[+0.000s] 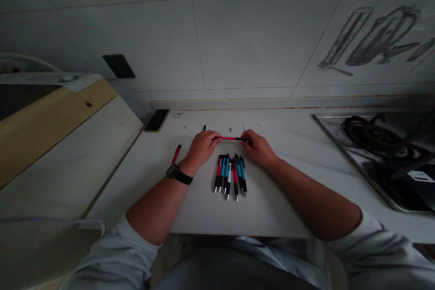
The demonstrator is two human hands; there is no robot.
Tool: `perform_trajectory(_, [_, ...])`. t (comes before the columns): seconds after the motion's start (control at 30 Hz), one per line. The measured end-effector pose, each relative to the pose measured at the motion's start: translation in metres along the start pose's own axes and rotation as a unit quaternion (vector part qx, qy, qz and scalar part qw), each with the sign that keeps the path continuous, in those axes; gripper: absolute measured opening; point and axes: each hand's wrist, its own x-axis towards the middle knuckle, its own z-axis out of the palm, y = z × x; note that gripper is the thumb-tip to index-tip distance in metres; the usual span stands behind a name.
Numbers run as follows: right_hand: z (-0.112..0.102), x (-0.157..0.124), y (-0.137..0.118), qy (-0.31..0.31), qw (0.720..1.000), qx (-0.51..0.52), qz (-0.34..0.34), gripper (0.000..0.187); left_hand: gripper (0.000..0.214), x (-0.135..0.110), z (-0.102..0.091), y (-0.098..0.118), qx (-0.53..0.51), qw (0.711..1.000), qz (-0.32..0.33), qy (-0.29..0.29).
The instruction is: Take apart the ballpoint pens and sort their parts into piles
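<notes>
My left hand point(203, 146) and my right hand point(257, 146) each pinch one end of a red pen point(230, 138), which lies level just above the white counter point(278, 199). A black watch sits on my left wrist. Right below the hands, a row of several red and blue pens point(231, 176) lies side by side with their tips toward me. One more red pen piece point(176, 153) rests alone to the left of my left hand.
A dark phone point(157, 120) lies at the back left of the counter. Small pen parts point(231, 128) are scattered along the back. A gas hob point(377, 145) is set in the counter at the right. A wooden board point(50, 118) slopes at the left.
</notes>
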Motion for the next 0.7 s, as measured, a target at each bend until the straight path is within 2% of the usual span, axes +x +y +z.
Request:
perform_trajectory(0.07, [0.0001,-0.0001,-0.0001,0.008,1.000,0.012,0.005,0.028,0.016,0.0001,-0.0001,0.0000,-0.001,1.000,-0.004,-0.002])
perform_trajectory(0.2, [0.0006,-0.0004,0.0022,-0.008,1.000,0.007,-0.004,0.021,0.018,-0.0001,-0.0005,0.0001,-0.001,1.000,-0.012,-0.006])
perform_trajectory(0.3, [0.0015,-0.0004,0.0045,0.013,1.000,0.019,-0.001,0.032,0.019,-0.0005,-0.0006,0.0003,-0.002,1.000,-0.011,-0.012])
perform_trajectory(0.43, [0.0020,-0.0001,0.0050,-0.015,1.000,0.009,-0.003,0.019,0.018,-0.0004,-0.0002,0.0009,-0.006,1.000,-0.015,-0.011])
perform_trajectory(0.53, [0.0018,0.0001,0.0038,0.008,1.000,0.023,0.003,0.026,0.016,-0.0001,0.0000,0.0017,-0.014,1.000,-0.016,-0.011])
perform_trajectory(0.7, [0.0011,0.0001,0.0028,-0.005,1.000,0.002,-0.013,0.017,0.015,0.0002,-0.0009,0.0037,-0.020,1.000,-0.012,-0.014])
